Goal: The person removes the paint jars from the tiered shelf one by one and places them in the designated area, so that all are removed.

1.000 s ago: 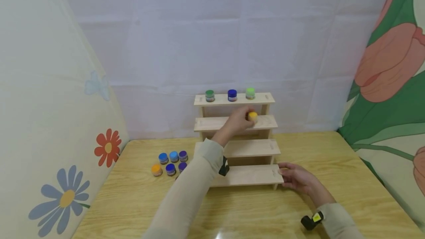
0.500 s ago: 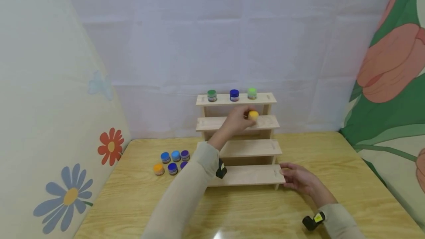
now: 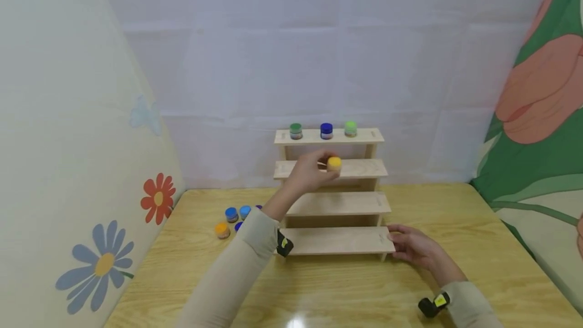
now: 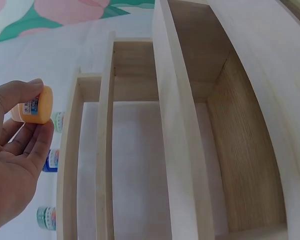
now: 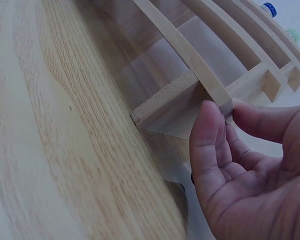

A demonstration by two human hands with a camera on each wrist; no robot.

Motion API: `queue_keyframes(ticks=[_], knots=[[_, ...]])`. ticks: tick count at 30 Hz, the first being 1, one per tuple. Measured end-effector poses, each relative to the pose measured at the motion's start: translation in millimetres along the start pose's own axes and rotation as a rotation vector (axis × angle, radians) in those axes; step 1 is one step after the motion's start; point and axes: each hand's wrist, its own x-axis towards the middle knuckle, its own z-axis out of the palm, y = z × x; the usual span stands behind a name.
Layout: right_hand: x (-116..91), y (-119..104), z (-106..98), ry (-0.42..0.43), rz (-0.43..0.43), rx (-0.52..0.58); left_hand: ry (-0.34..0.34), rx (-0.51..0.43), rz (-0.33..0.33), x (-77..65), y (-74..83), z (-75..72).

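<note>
My left hand (image 3: pixel 314 170) pinches a small paint jar with a yellow-orange lid (image 3: pixel 334 164) between thumb and fingers. In the head view the jar overlaps the second tier from the top of a stepped wooden shelf (image 3: pixel 337 241). The left wrist view shows the jar (image 4: pixel 38 106) tipped sideways in the fingertips. My right hand (image 3: pixel 416 248) pinches the right end of the lowest shelf board, thumb on one face and fingers on the other, as the right wrist view shows. On the top tier stand a dark green jar (image 3: pixel 296 131), a dark blue jar (image 3: pixel 326 131) and a light green jar (image 3: pixel 350 129).
Left of the shelf, several jars stand on the wooden table (image 3: pixel 346 292), among them an orange jar (image 3: pixel 222 231), a blue jar (image 3: pixel 231 214) and a light blue jar (image 3: pixel 245 211). The left sleeve partly hides this group. A white cloth (image 3: pixel 255 75) hangs behind.
My left hand has drawn the yellow-lidded jar leftward and slightly down along the second tier. The head view has shifted slightly. My right hand keeps its hold on the lowest board.
</note>
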Motion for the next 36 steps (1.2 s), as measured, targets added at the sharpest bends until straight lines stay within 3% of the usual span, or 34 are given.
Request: queue_keyframes(ticks=[10,18,26,36], knots=[[-1.7,-1.7,0.0,-0.001,-0.001,-0.007,0.047,-0.022,-0.051,-32.4,-15.4,-25.4],[-2.1,-2.1,-0.3,-0.009,0.000,0.002,0.038,0.001,-0.115,-57.2,-24.0,-45.8],[-1.7,-1.6,0.4,-0.019,-0.002,0.004,0.059,-0.007,-0.114,-79.6,-37.2,-60.4],[-3.1,-3.4,2.7,-0.016,0.001,-0.002,0.075,0.056,-0.123,-105.3,-58.4,-73.6]])
